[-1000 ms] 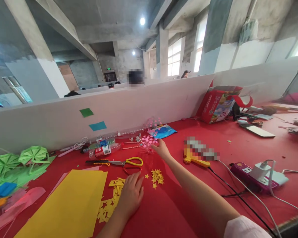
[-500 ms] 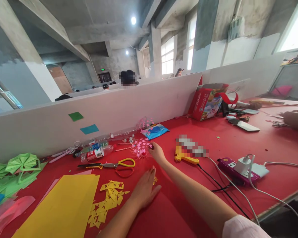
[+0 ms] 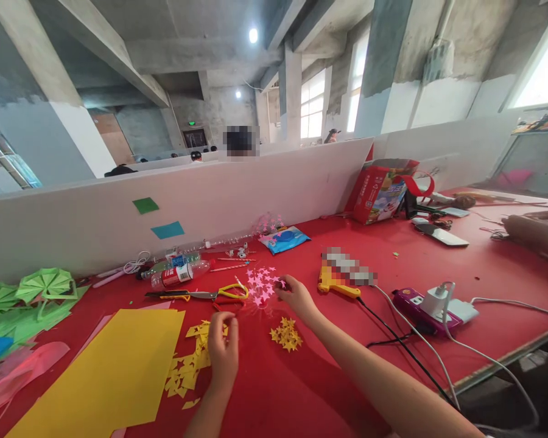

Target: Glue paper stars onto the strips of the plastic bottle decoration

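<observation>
Our right hand (image 3: 300,298) is at the edge of the pink stars (image 3: 262,291); our left hand (image 3: 223,353) is beside the yellow scraps (image 3: 188,380); we cannot tell whether either grip is closed; yellow stars (image 3: 286,334) lie on the table (image 3: 274,395) between.

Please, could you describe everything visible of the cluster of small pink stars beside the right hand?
The small pink paper-like stars are bunched closely, pointing various ways, above a clear, glossy, plastic-looking base on the smooth red tabletop. The bare right hand is at the cluster's right edge; whether it grips anything is unclear.
</observation>
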Available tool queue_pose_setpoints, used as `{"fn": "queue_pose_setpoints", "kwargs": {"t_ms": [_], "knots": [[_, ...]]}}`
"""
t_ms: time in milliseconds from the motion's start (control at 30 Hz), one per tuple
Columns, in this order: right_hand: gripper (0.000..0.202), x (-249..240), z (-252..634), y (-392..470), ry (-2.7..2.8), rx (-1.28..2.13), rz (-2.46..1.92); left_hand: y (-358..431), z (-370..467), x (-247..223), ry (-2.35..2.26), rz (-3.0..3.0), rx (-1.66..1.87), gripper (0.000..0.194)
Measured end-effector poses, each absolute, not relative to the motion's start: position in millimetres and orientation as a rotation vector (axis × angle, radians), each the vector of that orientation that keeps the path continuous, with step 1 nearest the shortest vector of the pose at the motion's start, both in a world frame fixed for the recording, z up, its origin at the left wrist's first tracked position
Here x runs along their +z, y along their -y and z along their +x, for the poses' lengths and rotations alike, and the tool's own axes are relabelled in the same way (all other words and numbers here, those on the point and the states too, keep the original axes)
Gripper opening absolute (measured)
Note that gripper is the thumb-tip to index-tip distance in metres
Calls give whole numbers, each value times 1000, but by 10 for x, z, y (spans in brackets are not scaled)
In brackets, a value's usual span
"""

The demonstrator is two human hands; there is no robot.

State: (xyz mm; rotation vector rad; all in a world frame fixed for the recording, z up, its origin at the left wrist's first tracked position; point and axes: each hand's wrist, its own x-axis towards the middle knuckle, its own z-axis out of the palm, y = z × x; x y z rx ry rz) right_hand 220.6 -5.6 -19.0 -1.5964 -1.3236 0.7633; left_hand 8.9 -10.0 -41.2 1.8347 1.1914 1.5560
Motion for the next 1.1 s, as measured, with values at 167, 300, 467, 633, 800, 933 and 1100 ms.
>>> {"fn": "queue_pose_setpoints", "kwargs": {"t_ms": [167,300,467,633,800,933,1100], "knots": [[33,-183,2024,157,1407,756,-1592,-38,-30,-425,-1283,1621,1633,30],[31,-154,1951,181,1469,676,-1581,-2,25,-425,-1185,1639,1541,38],[26,-74,1957,269,1512,533,-1583,20,39,-434,-1117,1704,1487,40],[30,-11,2077,390,1518,366,-1644,-12,31,-435,-1150,1582,1499,43],[30,17,2636,457,1483,159,-1945,16,44,-390,-1170,1546,1522,43],[33,-43,3092,520,1410,-26,-2232,12,45,-390,-1177,1547,1577,43],[32,-186,3194,584,1490,-134,-2371,-41,20,-431,-1204,1478,1632,44]]}}
